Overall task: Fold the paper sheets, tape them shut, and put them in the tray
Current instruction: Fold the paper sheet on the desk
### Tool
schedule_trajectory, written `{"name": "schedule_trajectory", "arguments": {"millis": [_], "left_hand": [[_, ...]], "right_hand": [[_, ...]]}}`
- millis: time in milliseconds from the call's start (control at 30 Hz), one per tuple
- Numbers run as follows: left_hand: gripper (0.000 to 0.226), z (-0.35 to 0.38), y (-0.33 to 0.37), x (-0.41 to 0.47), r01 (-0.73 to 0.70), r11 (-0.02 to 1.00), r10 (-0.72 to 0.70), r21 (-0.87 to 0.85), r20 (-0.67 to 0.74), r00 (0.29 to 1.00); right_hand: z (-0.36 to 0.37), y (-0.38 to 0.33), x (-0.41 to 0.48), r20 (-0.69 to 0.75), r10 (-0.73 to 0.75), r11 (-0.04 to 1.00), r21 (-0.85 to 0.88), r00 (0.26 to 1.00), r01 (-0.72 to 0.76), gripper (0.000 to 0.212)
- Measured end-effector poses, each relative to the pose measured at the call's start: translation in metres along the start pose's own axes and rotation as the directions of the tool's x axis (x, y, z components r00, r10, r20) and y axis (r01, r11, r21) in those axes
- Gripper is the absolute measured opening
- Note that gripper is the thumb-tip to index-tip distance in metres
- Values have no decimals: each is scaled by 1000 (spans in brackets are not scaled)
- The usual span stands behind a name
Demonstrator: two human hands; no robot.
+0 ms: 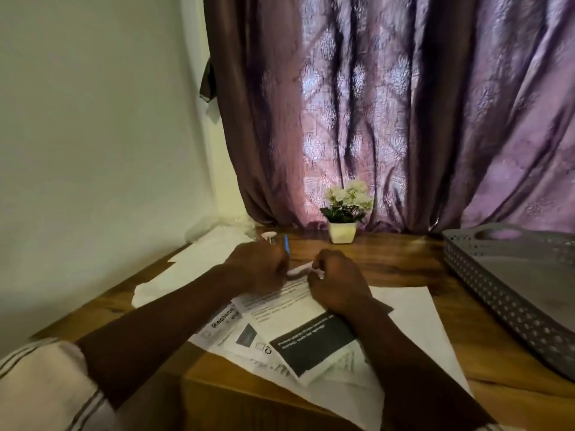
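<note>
My left hand [255, 265] is closed around a small object that looks like a tape dispenser; only its blue part [286, 244] and a whitish end [269, 236] stick out. A pale strip of tape [298, 269] runs from it to my right hand [336, 284], whose fingers pinch the strip's end. Both hands hover over a folded printed sheet [280, 306] on the wooden table [401, 262]. A folded sheet with a black printed block [311, 346] lies nearer to me, on top of other printed sheets [222, 325]. The grey perforated tray [497, 293] stands at the right.
A blank white sheet [413, 312] lies under my right forearm. More white paper [193, 265] is spread at the table's left, by the wall. A small white pot of flowers [342, 231] stands at the back, in front of a purple curtain [404, 119].
</note>
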State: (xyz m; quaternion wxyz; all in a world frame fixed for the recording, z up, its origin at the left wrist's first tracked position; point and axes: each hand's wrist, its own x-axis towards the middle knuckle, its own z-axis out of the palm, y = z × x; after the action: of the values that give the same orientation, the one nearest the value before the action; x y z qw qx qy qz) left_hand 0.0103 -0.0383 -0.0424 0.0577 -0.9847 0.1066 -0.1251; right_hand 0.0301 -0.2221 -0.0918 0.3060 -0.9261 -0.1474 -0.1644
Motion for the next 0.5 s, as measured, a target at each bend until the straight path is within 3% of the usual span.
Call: {"name": "schedule_trajectory", "arguments": {"millis": [67, 133, 200, 333, 433, 500], "left_hand": [[26, 13, 14, -8, -36, 999, 35, 24, 52, 998], [27, 25, 22, -11, -57, 998, 57, -30, 11, 998], [35, 35, 20, -12, -90, 991, 87, -100, -33, 996], [37, 49, 9, -10, -142, 976, 131, -163, -73, 989], [36, 46, 13, -15, -148, 945, 173, -290, 61, 983], [44, 46, 14, -17, -162, 909, 221, -384, 115, 968]], "right_hand": [[0, 2, 3, -45, -101, 992, -81, 994, 97, 42], [1, 2, 5, -1, -255, 949, -193, 967, 250, 72], [-1, -5, 7, 49, -355, 915, -186, 934, 357, 87], [6, -7, 12, 89, -421, 896, -112, 903, 429, 68], [14, 0, 16, 294, -251, 968, 70, 922, 242, 49], [15, 2, 19, 390, -200, 979, 56, 899, 194, 50]]}}
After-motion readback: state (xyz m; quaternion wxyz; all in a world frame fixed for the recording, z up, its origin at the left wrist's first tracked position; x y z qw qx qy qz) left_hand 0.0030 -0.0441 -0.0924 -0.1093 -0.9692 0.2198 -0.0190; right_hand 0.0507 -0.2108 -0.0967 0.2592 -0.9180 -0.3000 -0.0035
